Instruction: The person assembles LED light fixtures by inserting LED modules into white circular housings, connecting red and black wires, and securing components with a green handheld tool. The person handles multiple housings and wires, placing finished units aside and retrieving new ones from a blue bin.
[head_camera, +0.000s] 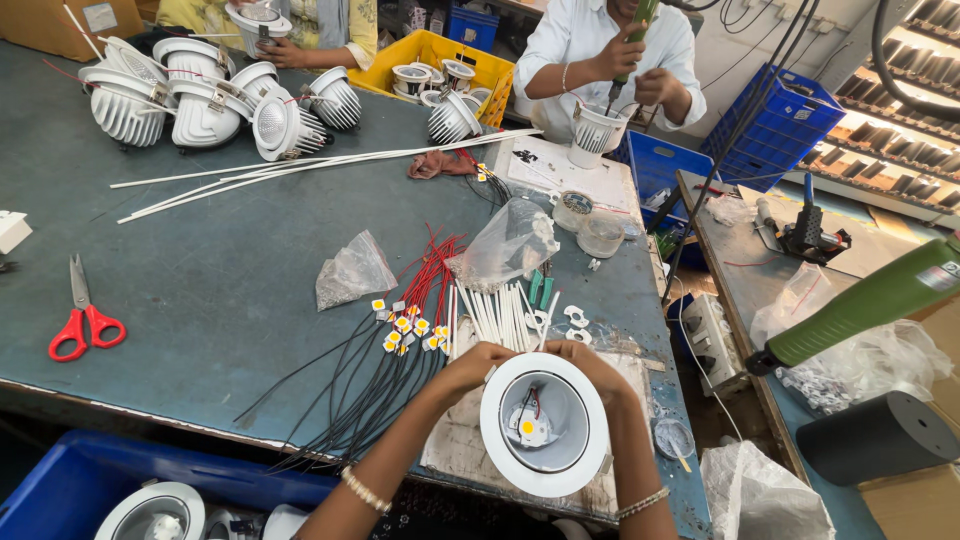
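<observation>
At the far left of the frame, red scissors (84, 322) lie on the grey-green table (200, 290). In the upper left, a cluster of white finned lamps (200, 100) is gathered, and long white tubes (320, 165) stretch from it toward the centre. A blue crate (70, 480) with another lamp in it is seen at the lower left, below the table edge.

Left of centre, a small clear bag (352, 270) lies above a fan of black and red wires (390, 350) tipped with small yellow chips (405, 325). A row of short white sleeves (495, 315) is laid just right of the wires, under a larger clear bag (510, 240).

At the bottom centre, a white lamp housing (543, 424) is held with its open mouth toward the camera, a yellow chip visible inside. The left hand (470, 368) is closed on its upper left rim and the right hand (590, 368) is clamped on its upper right rim; both sets of fingers are curled behind it.

In the upper middle, another person's hands (640, 75) work a green tool over a lamp. Toward the right, a blue crate (780, 125) stands beyond a second bench, and a green power screwdriver (860, 305) hangs at the right edge above a black cylinder (875, 435).
</observation>
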